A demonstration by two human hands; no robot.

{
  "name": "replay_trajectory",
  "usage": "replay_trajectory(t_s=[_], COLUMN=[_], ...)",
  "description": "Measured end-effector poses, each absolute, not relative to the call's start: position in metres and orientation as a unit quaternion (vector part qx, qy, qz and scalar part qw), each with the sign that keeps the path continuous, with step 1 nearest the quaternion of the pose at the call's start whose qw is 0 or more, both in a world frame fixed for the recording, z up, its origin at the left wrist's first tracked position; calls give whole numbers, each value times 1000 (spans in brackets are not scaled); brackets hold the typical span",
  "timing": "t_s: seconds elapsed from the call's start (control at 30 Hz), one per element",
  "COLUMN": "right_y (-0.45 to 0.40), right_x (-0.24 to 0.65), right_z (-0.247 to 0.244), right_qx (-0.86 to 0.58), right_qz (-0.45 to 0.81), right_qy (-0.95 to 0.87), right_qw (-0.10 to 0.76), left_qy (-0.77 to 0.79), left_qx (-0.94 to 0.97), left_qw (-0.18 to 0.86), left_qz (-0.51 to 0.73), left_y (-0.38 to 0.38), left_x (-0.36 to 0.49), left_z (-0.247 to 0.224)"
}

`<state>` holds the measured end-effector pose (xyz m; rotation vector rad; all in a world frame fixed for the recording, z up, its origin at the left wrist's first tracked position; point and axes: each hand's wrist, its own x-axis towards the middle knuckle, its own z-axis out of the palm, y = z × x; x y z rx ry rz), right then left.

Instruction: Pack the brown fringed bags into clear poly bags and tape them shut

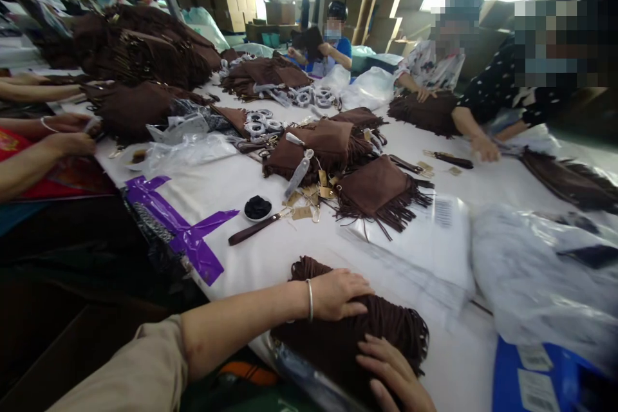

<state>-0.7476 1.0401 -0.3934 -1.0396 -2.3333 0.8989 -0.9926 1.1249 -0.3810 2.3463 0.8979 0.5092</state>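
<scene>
A dark brown fringed bag [328, 341] lies at the table's near edge, its fringe folded up over its far side. My left hand [338, 293], with a bangle at the wrist, rests flat on the fringe, fingers stretched out. Lower down, my right hand [393, 370] lies on the bag's right part with its fingers spread; the picture's bottom edge cuts off its wrist. Beyond them sit a brown wrist strap [255, 230], a small bowl of black pieces [257, 207] and another fringed bag [374, 187] with paper tags [303, 212] beside it.
Clear plastic sleeves [429, 244] and crumpled plastic [541, 277] lie to the right, above a blue box [535, 376]. Purple tape [188, 232] marks the left table edge. Piles of brown bags [145, 45] stand further back. Several co-workers handle bags around the table.
</scene>
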Motion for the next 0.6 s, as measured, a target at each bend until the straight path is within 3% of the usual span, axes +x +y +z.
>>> replay_trajectory(t_s=[0.13, 0.2, 0.37, 0.6], right_y=[1050, 1072, 1133, 1149], right_x=[-708, -692, -692, -690], right_z=[-384, -384, -393, -391], right_qx=[-637, -715, -704, -719], right_qz=[368, 396, 424, 392], right_qy=[-597, -481, -544, -556], right_qw=[320, 317, 165, 140], left_qy=[298, 291, 281, 283], left_qx=[901, 904, 904, 896], left_qw=[266, 257, 254, 268], left_qz=[169, 179, 196, 212], left_y=[1110, 1100, 1086, 1080], left_x=[-970, -970, -976, -976], left_z=[-388, -388, -386, -389])
